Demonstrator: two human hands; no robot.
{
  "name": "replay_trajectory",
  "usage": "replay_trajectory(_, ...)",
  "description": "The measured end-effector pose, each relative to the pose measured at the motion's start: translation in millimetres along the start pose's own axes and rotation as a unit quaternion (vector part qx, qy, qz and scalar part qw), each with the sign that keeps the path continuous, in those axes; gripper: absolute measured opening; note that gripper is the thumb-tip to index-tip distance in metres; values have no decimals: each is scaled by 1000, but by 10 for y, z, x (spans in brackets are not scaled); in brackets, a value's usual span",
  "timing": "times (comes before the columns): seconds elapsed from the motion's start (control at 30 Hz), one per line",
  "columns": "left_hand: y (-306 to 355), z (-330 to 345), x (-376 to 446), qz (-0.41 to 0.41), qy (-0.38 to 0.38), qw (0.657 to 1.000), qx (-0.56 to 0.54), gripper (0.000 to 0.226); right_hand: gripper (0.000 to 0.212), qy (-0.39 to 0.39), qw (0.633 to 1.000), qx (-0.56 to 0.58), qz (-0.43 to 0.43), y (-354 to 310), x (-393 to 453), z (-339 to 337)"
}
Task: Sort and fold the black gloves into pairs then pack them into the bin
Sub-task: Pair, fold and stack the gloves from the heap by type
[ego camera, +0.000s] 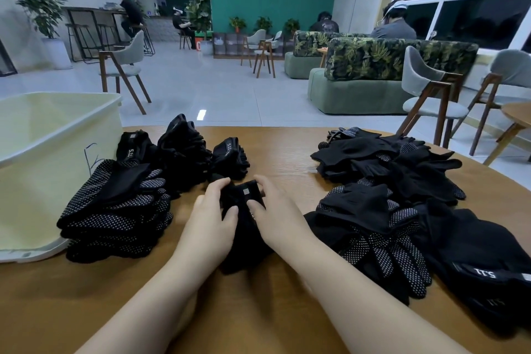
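Wooden table (287, 152) holds glove piles (402, 195) flanking both hands' grip on gloves (244, 210).

Both my forearms reach forward from the bottom edge and converge toward the middle, bare to the wrist. My left hand (214, 214) sits with its back up, fingers curled over the left side of a glove (244, 227), thumb (222, 184) hooked round the far corner. My right hand (277, 210) mirrors it on the right side, thumb (255, 208) pressed onto the top and fingers bent over the far edge. The two hands are near each other, thumbs just apart.
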State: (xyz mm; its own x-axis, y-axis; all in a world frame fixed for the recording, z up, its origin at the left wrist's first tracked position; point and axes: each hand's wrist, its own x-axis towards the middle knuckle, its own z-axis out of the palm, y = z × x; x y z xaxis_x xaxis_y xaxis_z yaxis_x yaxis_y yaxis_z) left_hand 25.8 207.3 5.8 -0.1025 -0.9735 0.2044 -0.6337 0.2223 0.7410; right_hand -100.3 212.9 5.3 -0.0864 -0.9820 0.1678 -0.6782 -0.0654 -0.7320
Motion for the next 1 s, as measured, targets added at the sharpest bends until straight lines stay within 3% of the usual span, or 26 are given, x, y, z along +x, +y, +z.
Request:
replay_trajectory(0.2,144,-4,230,29,13,997,-69,49,53,24,997,63,-35,-9,125,-12)
replay_trajectory(0.37,352,-114,598,52,26,993,-103,49,46,105,974,199,-24,-70,340,-110)
replay_trajectory(0.5,436,-173,936,26,19,986,-161,48,43,102,953,285,-24,-165,532,-159)
replay_trajectory(0.73,418,-207,1338,-30,-12,977,-210,50,55,97,948,303,-11,-268,861,-137)
replay_trajectory(0.8,431,-289,1452,-17,-35,985,-167,50,53,115,950,288,-22,-303,950,-180)
replay_trajectory(0.87,454,-423,1540,29,-39,998,-44,46,52,122,955,269,-23,-333,1056,-230)
replay_trajectory(1.0,318,-718,1671,81,15,979,186,43,55,108,973,202,-27,-340,1259,-249)
